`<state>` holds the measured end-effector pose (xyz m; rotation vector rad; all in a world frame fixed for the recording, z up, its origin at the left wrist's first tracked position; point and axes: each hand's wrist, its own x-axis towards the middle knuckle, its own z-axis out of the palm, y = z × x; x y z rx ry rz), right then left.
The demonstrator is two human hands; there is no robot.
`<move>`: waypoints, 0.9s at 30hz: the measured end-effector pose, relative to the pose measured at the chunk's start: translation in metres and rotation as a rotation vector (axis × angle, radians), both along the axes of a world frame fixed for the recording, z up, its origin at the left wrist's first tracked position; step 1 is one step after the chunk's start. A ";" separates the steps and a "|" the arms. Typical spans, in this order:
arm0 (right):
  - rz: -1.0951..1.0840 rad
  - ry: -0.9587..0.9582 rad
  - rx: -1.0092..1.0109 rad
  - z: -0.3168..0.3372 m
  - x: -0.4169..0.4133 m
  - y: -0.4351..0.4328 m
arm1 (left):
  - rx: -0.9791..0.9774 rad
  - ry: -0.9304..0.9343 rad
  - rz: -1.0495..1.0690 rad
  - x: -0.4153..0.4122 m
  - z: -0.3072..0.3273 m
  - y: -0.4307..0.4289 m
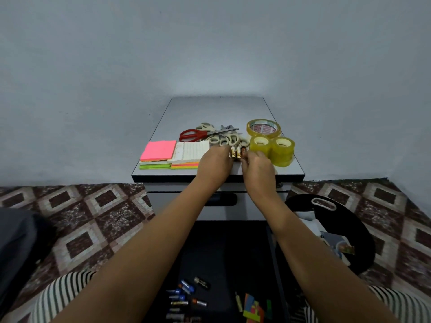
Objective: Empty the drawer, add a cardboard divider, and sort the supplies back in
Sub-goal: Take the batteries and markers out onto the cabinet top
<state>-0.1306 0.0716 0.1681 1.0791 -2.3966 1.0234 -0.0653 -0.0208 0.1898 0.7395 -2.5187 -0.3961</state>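
Both hands reach forward over the near edge of the small grey desk (219, 108), backs up, fingers curled down. The left hand (215, 163) and the right hand (257, 166) flank a short row of small batteries (237, 153) lying on the desk top; fingertips of each hand touch the ends of the row, the left at its left side, the right at its right. The fingers are bent close together, narrow rather than spread, yet whether either hand actually grips a battery or only nudges it cannot be told, since the hands hide the contact.

Left of the left hand lie stacked sticky notes: a pink pad (158, 150) on green ones, and a lined notepad (192, 151) on orange and yellow sheets. Farther back lie red-handled scissors (194, 134) and several cream-handled scissors (224, 139). At the right stand rolls of clear yellowish tape (271, 145), the closest one just beside the right hand.

Nearest the camera, below the arms, the open drawer (224, 252) holds more loose batteries (184, 292) at left and coloured paper flags (253, 307) at right. A black bag (349, 229) sits on the tiled floor right of the drawer.
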 end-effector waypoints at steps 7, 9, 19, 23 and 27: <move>0.084 -0.046 -0.202 -0.023 0.030 0.035 | 0.149 0.207 -0.098 0.054 -0.028 0.018; 0.121 -0.107 -0.179 -0.045 0.047 0.043 | 0.233 0.192 -0.111 0.076 -0.051 0.022; 0.304 -0.477 0.226 -0.176 0.123 0.062 | 0.562 -0.400 -0.066 0.168 -0.186 0.035; 0.387 -0.657 0.495 -0.213 0.138 0.062 | 0.589 -0.542 -0.086 0.187 -0.213 0.033; 0.472 -0.731 0.701 -0.236 0.144 0.062 | 0.570 -0.764 -0.086 0.184 -0.231 0.032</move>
